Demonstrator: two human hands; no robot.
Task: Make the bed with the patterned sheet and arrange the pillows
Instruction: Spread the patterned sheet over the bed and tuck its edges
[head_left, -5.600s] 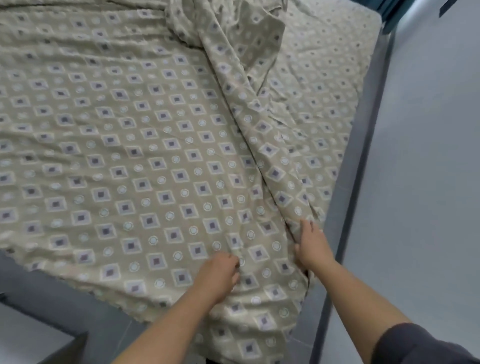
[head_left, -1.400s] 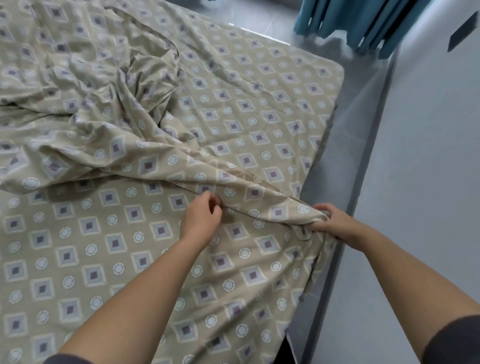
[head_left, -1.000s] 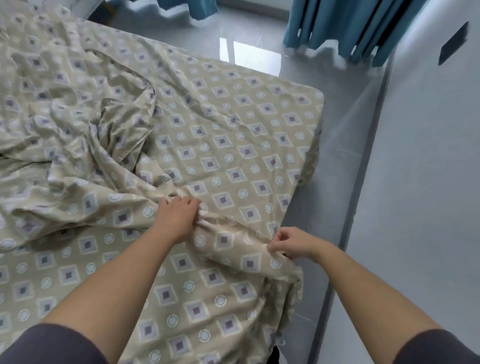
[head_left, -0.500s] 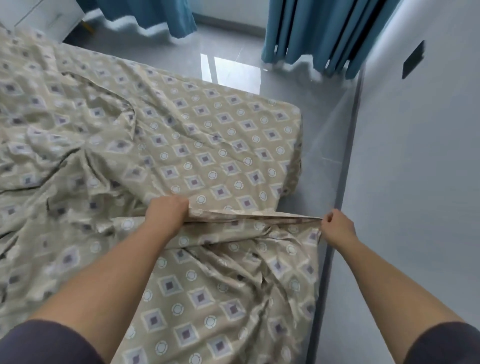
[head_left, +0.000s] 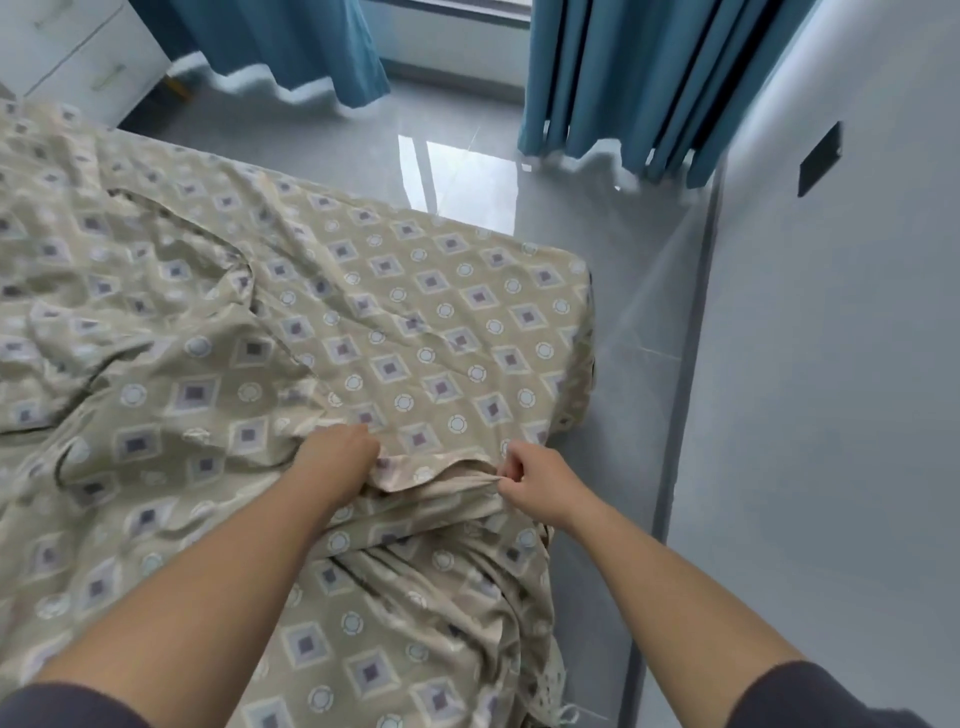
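Note:
A beige patterned sheet (head_left: 218, 395) with purple diamonds and white rings lies crumpled over the bed, bunched into folds on the left. Beneath it a flat layer of the same pattern (head_left: 457, 312) covers the bed out to its far right corner. My left hand (head_left: 340, 454) grips the loose sheet's folded edge near the bed's right side. My right hand (head_left: 535, 478) pinches the same edge a short way to the right, and the fabric sags between the two hands. No pillows are in view.
A narrow strip of grey tiled floor (head_left: 639, 332) runs between the bed and the white wall (head_left: 831, 415) on the right. Teal curtains (head_left: 639, 78) hang at the back. A white drawer unit (head_left: 78, 52) stands at the top left.
My right hand has moved left from the bed's edge, closer to my left hand, so the held sheet edge went from taut to slack. The view has tilted up toward the curtains.

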